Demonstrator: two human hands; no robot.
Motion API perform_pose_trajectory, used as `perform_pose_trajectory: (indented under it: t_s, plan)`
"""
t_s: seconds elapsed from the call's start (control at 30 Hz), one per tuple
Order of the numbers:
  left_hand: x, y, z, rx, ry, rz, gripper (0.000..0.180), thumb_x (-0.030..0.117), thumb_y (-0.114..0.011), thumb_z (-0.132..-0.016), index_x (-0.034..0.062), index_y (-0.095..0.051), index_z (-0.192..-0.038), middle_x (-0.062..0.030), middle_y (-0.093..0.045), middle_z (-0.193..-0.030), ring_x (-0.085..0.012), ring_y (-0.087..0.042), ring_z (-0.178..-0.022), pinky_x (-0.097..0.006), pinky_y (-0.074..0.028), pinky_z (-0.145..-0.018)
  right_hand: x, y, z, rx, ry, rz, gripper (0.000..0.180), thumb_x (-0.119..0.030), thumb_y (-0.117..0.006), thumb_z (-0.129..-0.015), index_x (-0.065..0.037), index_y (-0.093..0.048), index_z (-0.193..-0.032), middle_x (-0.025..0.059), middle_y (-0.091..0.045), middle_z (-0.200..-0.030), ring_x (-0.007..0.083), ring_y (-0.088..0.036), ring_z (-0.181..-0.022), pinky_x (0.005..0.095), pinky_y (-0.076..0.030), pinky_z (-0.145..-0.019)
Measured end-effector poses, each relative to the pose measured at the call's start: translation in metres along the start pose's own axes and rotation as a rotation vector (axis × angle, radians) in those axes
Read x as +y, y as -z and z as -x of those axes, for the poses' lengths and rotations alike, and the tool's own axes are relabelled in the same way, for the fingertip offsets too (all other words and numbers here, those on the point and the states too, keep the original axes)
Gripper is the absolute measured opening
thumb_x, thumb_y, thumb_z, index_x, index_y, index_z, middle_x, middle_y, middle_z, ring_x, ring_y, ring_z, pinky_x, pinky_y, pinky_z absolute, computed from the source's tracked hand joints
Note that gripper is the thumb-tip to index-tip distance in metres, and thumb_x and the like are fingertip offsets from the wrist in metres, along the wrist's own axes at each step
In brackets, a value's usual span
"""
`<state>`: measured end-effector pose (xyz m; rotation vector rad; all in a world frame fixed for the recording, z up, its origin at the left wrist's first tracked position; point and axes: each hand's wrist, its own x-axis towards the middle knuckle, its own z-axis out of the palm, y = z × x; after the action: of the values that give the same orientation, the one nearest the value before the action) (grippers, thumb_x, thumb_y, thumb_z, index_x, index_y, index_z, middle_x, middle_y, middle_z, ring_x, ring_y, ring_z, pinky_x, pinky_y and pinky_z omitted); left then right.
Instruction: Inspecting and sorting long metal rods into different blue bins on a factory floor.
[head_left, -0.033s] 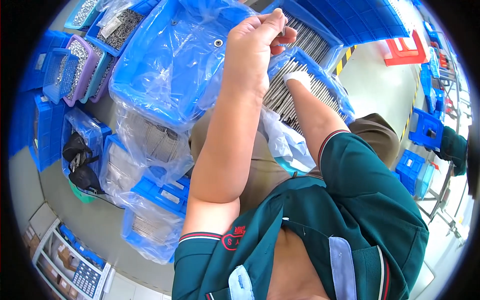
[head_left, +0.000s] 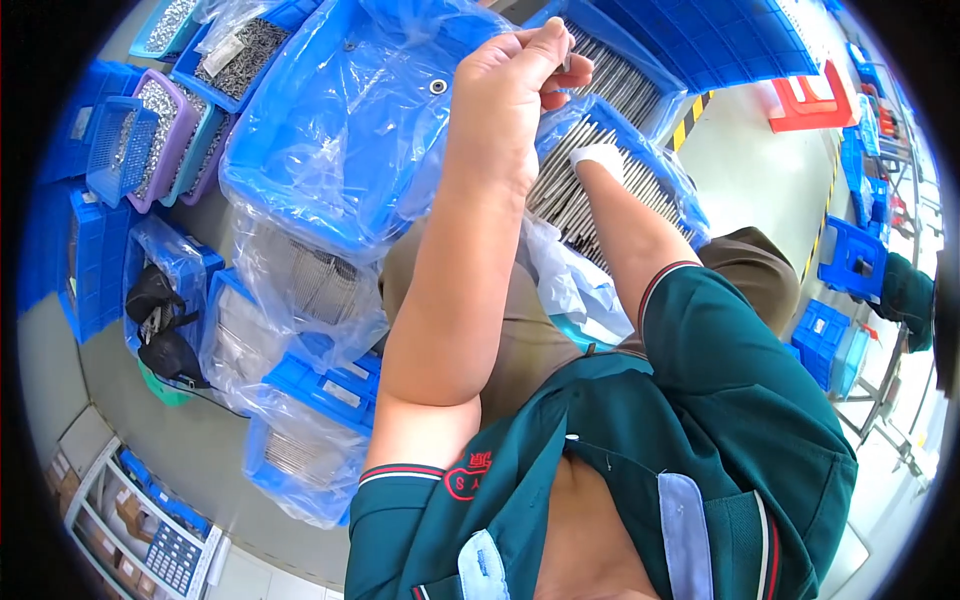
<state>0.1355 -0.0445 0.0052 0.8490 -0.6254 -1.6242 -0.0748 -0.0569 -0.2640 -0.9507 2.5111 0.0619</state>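
Observation:
My left hand (head_left: 515, 75) is raised over the edge between two blue bins, its fingers closed in a pinch. A small grey metal piece (head_left: 567, 63) shows between the fingertips; its kind is too small to tell. My right hand (head_left: 600, 158), in a white covering, reaches down onto the metal rods (head_left: 570, 205) in a plastic-lined blue bin (head_left: 690, 205). Its fingers are hidden from sight. Left of my raised hand stands a large blue bin (head_left: 300, 130) lined with clear plastic, and a small ring-shaped metal part (head_left: 438, 87) lies in it.
Another bin of rods (head_left: 625, 85) stands beyond. Baskets of small metal parts (head_left: 155, 140) are stacked at the far left. Wrapped bins of rods (head_left: 320, 285) stand by my left arm, near a black bag (head_left: 165, 330). A red stool (head_left: 815, 100) is at the far right.

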Motion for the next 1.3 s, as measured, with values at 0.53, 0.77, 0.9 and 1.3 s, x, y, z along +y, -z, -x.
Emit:
perform_pose_trajectory:
  t_s: [0.53, 0.77, 0.9, 1.3]
  plan:
    - [-0.001, 0.002, -0.004, 0.016, -0.011, -0.045, 0.02, 0.026, -0.061, -0.087, 0.0057, -0.063, -0.084, -0.0059, -0.066, -0.077, -0.0123, -0.062, -0.071, -0.025, -0.041, -0.067, -0.001, -0.003, 0.001, -0.047, -0.026, -0.159, 0.045, -0.034, -0.054, -0.078, -0.002, -0.065, -0.107, 0.0218, -0.062, -0.11, 0.0348, -0.058, -0.106, 0.0369, -0.046, -0.089]
    - [-0.001, -0.006, -0.003, 0.028, 0.084, -0.025, 0.022, 0.029, -0.059, -0.088, 0.0074, -0.062, -0.088, -0.0028, -0.063, -0.077, -0.0123, -0.058, -0.071, -0.025, -0.041, -0.067, 0.033, -0.01, 0.014, -0.379, -0.066, -1.394, 0.006, -0.009, -0.055, -0.083, -0.005, -0.052, -0.081, 0.0078, -0.05, -0.057, 0.0239, -0.056, -0.05, 0.0364, -0.05, -0.046]
    - [-0.012, -0.01, -0.007, -0.005, 0.048, -0.047, 0.02, 0.027, -0.06, -0.088, 0.0068, -0.062, -0.086, -0.0049, -0.065, -0.078, -0.0135, -0.061, -0.072, -0.025, -0.042, -0.067, 0.043, 0.02, 0.015, -0.34, 0.042, -1.425, 0.027, -0.028, -0.053, -0.091, -0.008, -0.047, -0.073, 0.0044, -0.046, -0.057, 0.0184, -0.046, -0.043, 0.0339, -0.042, -0.041]
    - [-0.097, -0.033, -0.008, -0.004, 0.426, 0.059, 0.025, 0.036, -0.052, -0.092, 0.012, -0.058, -0.085, -0.0044, -0.065, -0.079, -0.0198, -0.063, -0.08, -0.033, -0.042, -0.067, 0.089, 0.217, 0.023, -0.778, 0.253, -2.463, 0.043, -0.048, -0.043, -0.092, -0.01, -0.043, -0.071, -0.0027, -0.034, -0.058, 0.0117, -0.035, -0.05, 0.0281, -0.035, -0.053]
